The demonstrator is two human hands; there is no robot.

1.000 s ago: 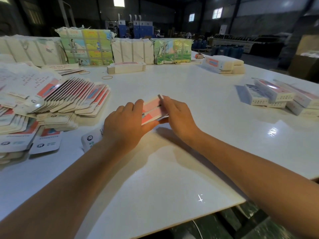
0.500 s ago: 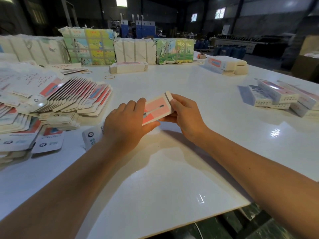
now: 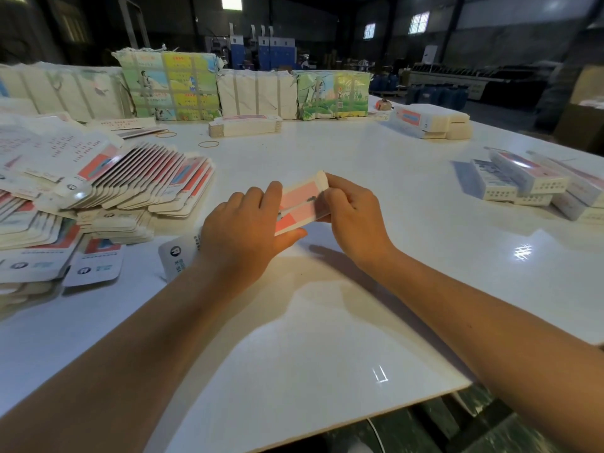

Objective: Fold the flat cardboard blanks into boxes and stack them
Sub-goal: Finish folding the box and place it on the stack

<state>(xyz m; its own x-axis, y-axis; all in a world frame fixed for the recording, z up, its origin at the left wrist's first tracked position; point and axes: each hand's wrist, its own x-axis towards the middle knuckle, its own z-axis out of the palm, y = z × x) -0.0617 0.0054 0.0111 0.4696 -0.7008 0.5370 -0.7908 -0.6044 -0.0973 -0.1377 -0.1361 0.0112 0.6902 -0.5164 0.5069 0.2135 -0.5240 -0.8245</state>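
Since a moment ago the right hand (image 3: pixel 351 210) has curled over the carton's (image 3: pixel 302 204) end flap; left hand (image 3: pixel 243 230) grips it above mid-table (image 3: pixel 327 322). Next, probably tucking that flap

Left hand (image 3: pixel 242 230) and right hand (image 3: pixel 351 217) grip pink box (image 3: pixel 300 204) above counter (image 3: pixel 327 338); flat blanks (image 3: pixel 130 184) left, folded boxes (image 3: pixel 523 184) right.

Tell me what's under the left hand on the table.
A white flat card sticks out from beneath the left hand and wrist, lying on the table. Its far part is covered by the hand. The hand itself holds the pink box.
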